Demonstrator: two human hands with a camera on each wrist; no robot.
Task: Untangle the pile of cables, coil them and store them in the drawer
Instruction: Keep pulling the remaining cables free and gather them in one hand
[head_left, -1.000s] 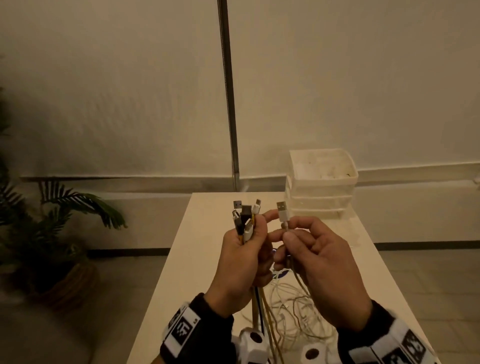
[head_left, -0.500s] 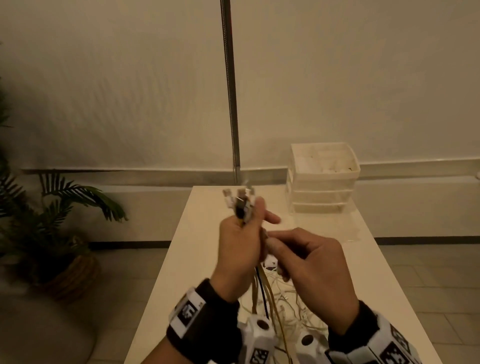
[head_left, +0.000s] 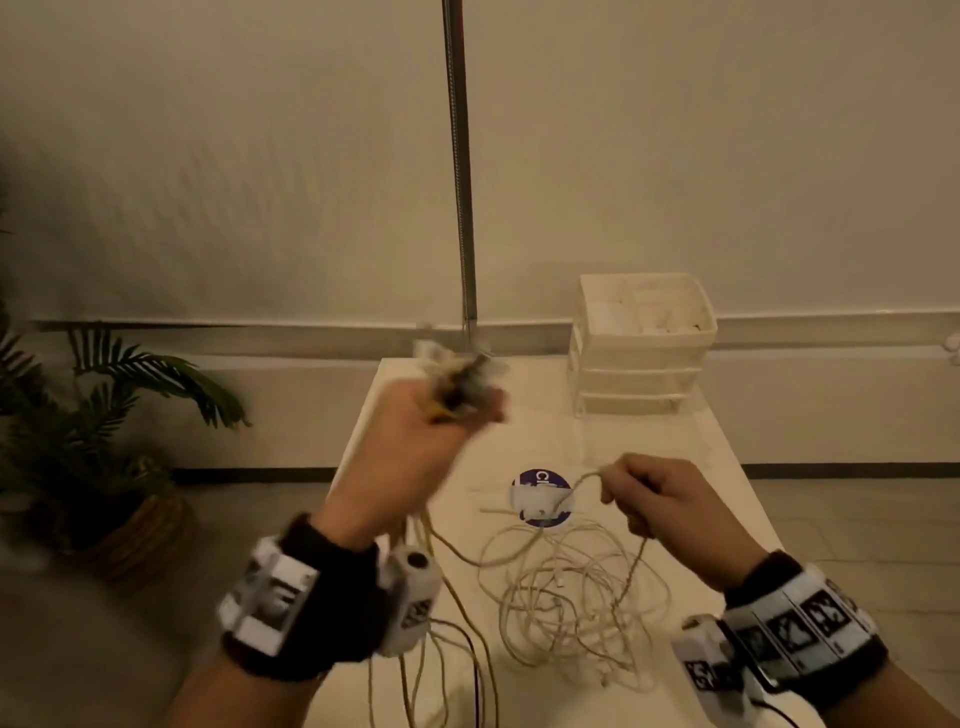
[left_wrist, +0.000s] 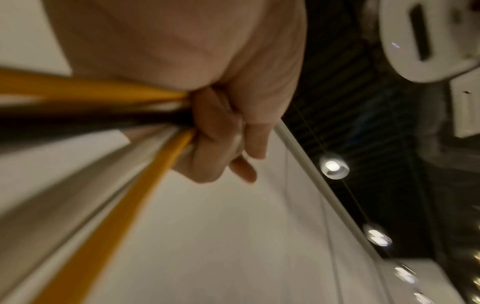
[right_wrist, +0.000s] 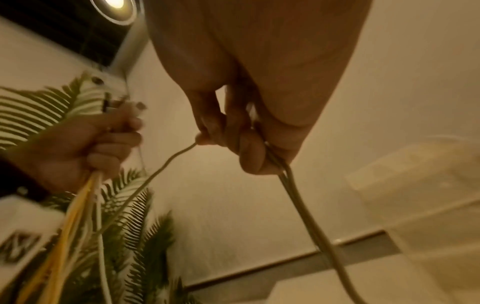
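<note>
Above the surface (head_left: 649, 457):
Left hand (head_left: 415, 457): fingers fisted round a cable bundle (head_left: 457, 382).
Right hand (head_left: 670, 501): fingers pinching one beige cable (head_left: 582, 480).

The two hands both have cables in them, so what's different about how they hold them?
The left hand is raised and fisted round a whole bunch of cables, plug ends sticking out the top. The right hand sits lower and pinches just one pale cable. The left hand looks blurred; the right looks sharp. Both cable sets trail down to the table.

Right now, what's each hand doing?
Left hand: closed, gripping a bundle of cables by their plug ends.
Right hand: closed, pinching one cable.
</note>
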